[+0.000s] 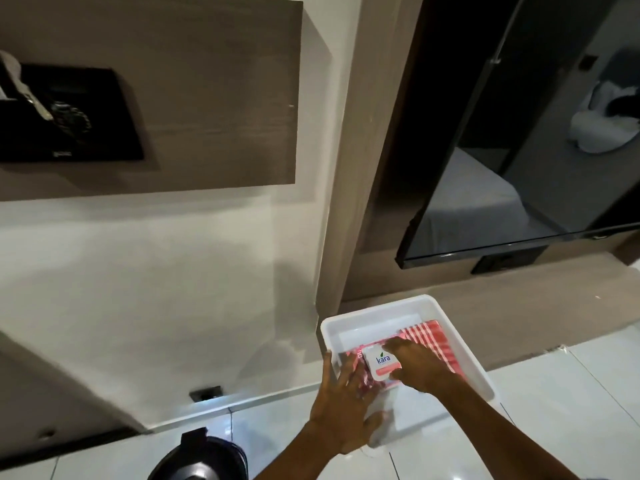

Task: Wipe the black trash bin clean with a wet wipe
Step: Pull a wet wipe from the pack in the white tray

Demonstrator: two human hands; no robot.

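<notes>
A pink wet-wipe pack with a white flip lid marked "kara" lies in a white plastic tray on the floor. My left hand rests flat on the pack's left side, fingers spread, holding it down. My right hand has its fingers at the lid's right edge. The black trash bin stands at the bottom edge, left of my arms; only its round lid and hinge show.
A red-and-white striped cloth lies in the tray behind the pack. White glossy floor tiles surround the tray. A white wall with a floor-level socket is to the left, and a dark TV screen hangs upper right.
</notes>
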